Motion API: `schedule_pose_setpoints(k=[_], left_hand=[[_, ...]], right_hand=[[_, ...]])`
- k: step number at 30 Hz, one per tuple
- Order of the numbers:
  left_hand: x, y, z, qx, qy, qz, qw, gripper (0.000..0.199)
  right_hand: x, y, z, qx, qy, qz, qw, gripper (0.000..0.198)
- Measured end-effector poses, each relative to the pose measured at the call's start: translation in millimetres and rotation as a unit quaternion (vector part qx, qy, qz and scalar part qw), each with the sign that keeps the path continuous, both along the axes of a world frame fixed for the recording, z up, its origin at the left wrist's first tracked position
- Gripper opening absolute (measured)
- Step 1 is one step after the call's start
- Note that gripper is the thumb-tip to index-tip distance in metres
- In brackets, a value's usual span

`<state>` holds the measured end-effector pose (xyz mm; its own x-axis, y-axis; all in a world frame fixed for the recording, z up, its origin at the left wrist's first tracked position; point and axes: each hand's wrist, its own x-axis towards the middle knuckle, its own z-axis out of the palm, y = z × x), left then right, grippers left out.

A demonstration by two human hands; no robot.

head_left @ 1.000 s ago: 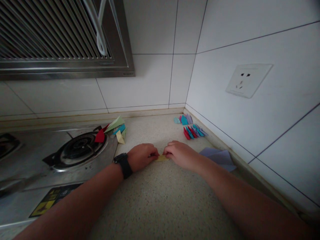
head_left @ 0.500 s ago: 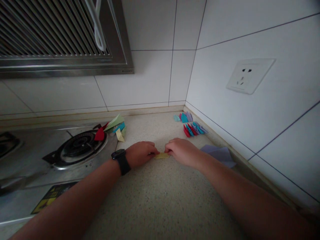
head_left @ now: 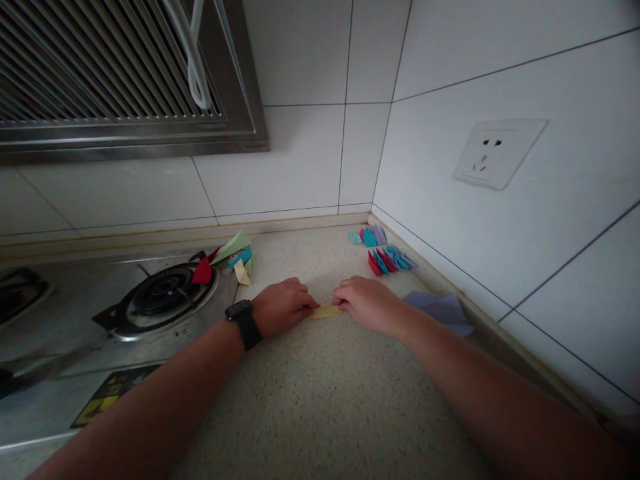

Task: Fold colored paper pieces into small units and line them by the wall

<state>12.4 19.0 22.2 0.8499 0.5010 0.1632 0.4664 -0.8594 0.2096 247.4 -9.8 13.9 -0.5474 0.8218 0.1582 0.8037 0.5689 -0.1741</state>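
A narrow folded strip of yellow paper [head_left: 327, 311] lies flat on the speckled countertop [head_left: 320, 393]. My left hand [head_left: 283, 305] pinches its left end, and a dark watch [head_left: 243, 321] circles that wrist. At the strip's right end, the fingers of my right hand [head_left: 367, 301] are closed on the paper. Beyond my right hand stand rows of small folded paper pieces [head_left: 390, 259] in red, blue and lilac, with a smaller group [head_left: 371, 235] behind them. Sheets of lilac paper [head_left: 440, 310] rest beside my right forearm, which partly hides them.
A gas stove [head_left: 170, 293] is on the left, with folded red, green, blue and yellow papers [head_left: 233, 250] on its right edge. Above it hangs a range hood [head_left: 125, 73] with a white cable [head_left: 197, 73]. Tiled walls meet at the back; one holds a socket [head_left: 500, 153].
Both hands stay on the yellow strip and have barely moved; slightly more of it shows between them. The whole view has shifted a little.
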Motion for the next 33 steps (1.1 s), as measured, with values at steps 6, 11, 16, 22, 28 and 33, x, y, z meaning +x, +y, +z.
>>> schedule_pose_setpoints(k=[6, 11, 16, 22, 28, 33], left_hand=[[4, -6, -4.4, 0.033, -0.024, -0.009, 0.999, 0.024], [8, -6, -9.3, 0.031, -0.097, 0.055, 0.993, 0.016], [7, -5, -10.0, 0.066, -0.122, 0.061, 0.988, 0.014], [10, -10, -11.0, 0.058, -0.061, 0.038, 0.996, 0.012], [11, -10, -12.5, 0.045, -0.048, 0.063, 0.996, 0.012], [11, -8, -13.8, 0.024, -0.038, 0.059, 0.997, 0.012]], right_hand=[[0, -3, 2, 0.010, 0.009, 0.021, 1.000, 0.013], [-3, -4, 4, 0.065, 0.031, 0.040, 0.997, 0.013], [-7, -5, 4, 0.103, 0.048, 0.045, 0.992, 0.010], [-12, -4, -4, 0.065, 0.042, 0.074, 0.994, 0.007], [-17, -2, -7, 0.068, 0.030, 0.061, 0.995, 0.009], [-20, -5, -6, 0.090, 0.012, 0.062, 0.994, 0.011]])
